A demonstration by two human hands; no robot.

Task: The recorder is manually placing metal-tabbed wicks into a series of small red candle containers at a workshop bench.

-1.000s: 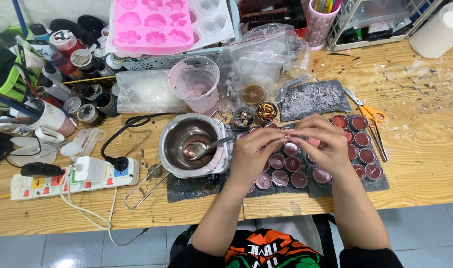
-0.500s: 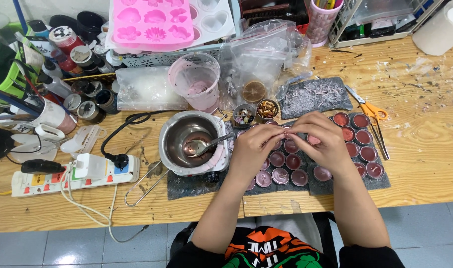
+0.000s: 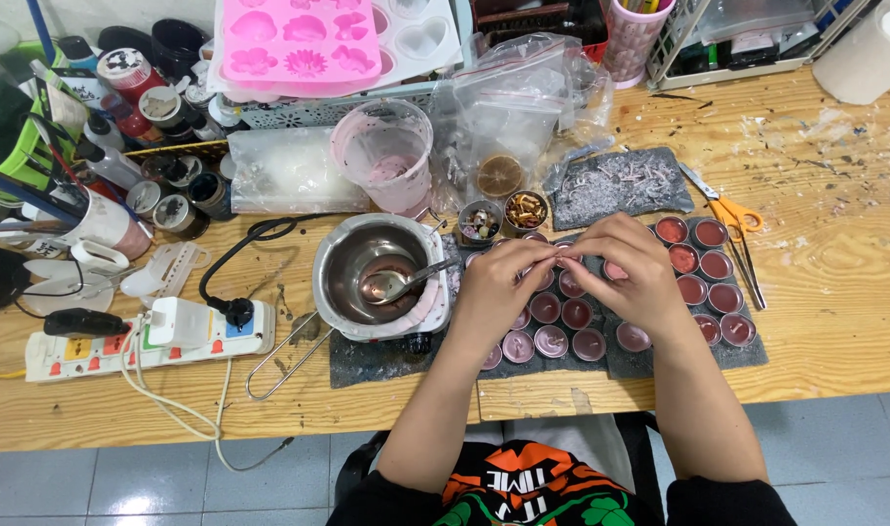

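Table (image 3: 854, 195): pale wood, visible grain, matt, flecked with wax residue. Melting pot (image 3: 381, 278): polished metal, glossy; metal spoon (image 3: 406, 281) inside. Small cups (image 3: 562, 341): thin metal rims, smooth pink-red wax fill. Mat (image 3: 386, 358) beneath: dark, matt, rough. Flower mould (image 3: 299, 44): pink, smooth, soft-looking silicone. Bags (image 3: 523, 107): clear crinkled plastic.

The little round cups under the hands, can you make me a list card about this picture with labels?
left hand: over the little round cups, fingertips meeting the other hand's
right hand: over the same cups, fingers pinched on something too small to tell
cups: pink and red fill, in rows on a dark mat
metal bowl: left of the hands, spoon inside
scissors: orange handles, right of the cups
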